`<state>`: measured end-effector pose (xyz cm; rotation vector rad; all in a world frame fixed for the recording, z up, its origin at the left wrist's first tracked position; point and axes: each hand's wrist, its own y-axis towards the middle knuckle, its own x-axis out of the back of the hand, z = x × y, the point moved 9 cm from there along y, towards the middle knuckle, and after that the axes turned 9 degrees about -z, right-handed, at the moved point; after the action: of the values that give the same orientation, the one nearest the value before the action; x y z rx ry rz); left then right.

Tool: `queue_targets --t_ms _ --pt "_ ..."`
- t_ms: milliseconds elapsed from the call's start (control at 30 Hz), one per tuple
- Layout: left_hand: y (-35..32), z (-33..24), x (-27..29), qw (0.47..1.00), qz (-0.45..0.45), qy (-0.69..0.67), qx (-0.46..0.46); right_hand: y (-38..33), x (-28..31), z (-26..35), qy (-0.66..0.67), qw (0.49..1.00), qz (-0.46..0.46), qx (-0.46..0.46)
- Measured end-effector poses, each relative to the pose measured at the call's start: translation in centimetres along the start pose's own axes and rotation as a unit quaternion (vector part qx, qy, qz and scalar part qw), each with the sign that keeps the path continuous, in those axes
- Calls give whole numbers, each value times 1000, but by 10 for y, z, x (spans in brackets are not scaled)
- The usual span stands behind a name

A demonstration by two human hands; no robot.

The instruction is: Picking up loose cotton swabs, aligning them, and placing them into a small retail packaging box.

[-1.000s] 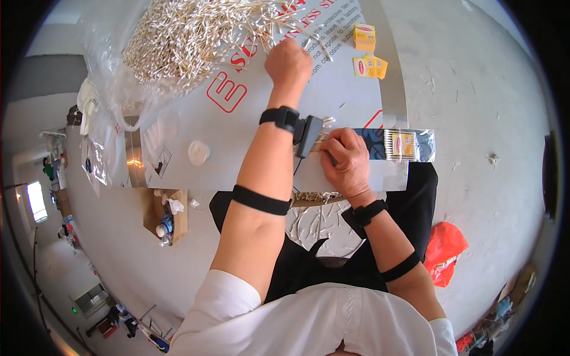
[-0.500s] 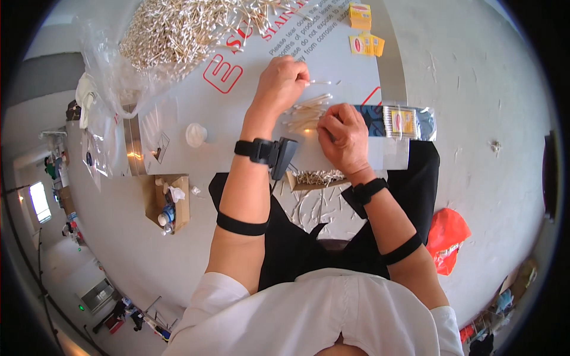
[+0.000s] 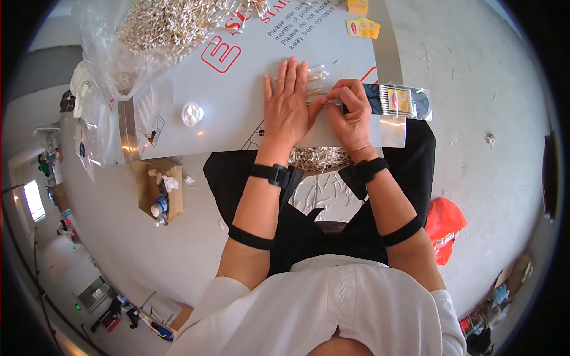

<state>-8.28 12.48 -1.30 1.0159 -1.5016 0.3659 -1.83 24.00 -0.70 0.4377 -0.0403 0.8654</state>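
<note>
My left hand point(image 3: 287, 107) lies flat over a small group of cotton swabs point(image 3: 316, 75) on the table, its fingers stretched out and its thumb reaching toward my right hand. Closed in a pinch, my right hand point(image 3: 351, 115) rests just beside that thumb; what its fingertips hold is too small to make out. Right of it, a clear packet point(image 3: 396, 101) contains a row of cotton swabs and a yellow card. This packet lies on a dark blue patterned strip point(image 3: 372, 97), whose left end is hidden by my right hand.
A large heap of cotton swabs point(image 3: 169, 26) lies at the far left, beside a clear plastic bag point(image 3: 98, 53). Yellow cards point(image 3: 363, 28) sit at the far right. A round white lid point(image 3: 192, 114) is on the left. Below the table edge stands a swab-filled box point(image 3: 320, 159).
My left hand has let go of a swab, spread flat and come nearer my right hand. The view has shifted slightly, so the table sits higher.
</note>
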Motion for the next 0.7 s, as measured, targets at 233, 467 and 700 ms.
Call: queue_targets --t_ms 233,467,700 --pt "-4 -12 0 999 19 30 -12 1 29 -18 129 975 -118 -134" --pt "-18 -8 -2 999 34 -4 13 -16 17 -11 87 984 -116 -108" --pt "-18 41 13 827 -200 -462 251 13 -2 -27 138 982 -72 -110"
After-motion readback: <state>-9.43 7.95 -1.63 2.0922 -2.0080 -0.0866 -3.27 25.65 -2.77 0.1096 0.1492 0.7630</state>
